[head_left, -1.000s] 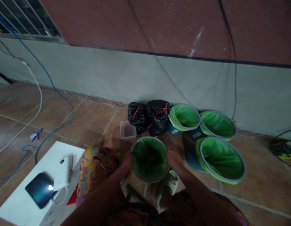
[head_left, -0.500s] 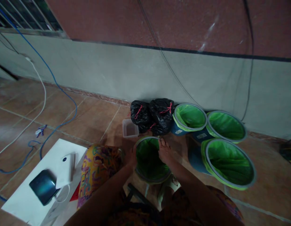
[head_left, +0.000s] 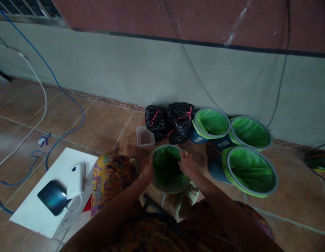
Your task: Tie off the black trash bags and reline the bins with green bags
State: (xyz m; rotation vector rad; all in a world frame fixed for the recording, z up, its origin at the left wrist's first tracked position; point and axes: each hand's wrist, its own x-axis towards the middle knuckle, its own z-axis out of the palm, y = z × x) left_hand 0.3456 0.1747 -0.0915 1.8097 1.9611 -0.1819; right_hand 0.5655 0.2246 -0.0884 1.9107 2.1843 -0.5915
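Note:
A round trash can (head_left: pixel 165 189) stands between my knees, lined with a green bag (head_left: pixel 169 168) that covers its inside. My left hand (head_left: pixel 147 170) grips the left side of its rim, the fingers partly hidden in shadow. On the opposite side, my right hand (head_left: pixel 187 162) is closed over the rim, with fingertips at the liner's edge. Three similar blue cans with grey rims and green liners sit to the right: one near the wall (head_left: pixel 198 137), one beside it (head_left: pixel 222 142), and a nearer one (head_left: pixel 217 169) that leans.
Black tied garbage bags (head_left: pixel 180 122) with red strings rest against the wall, beside a clear plastic box (head_left: pixel 145 136). To the left, a white board (head_left: pixel 28 213) carries a dark device (head_left: pixel 53 197) and a white power bank (head_left: pixel 75 180). Blue cable (head_left: pixel 70 134) crosses the tiles.
The camera view has shifted slightly, so the surroundings sit higher in the picture. Both hands stay at the can's rim, the right fingers a little farther down its right side.

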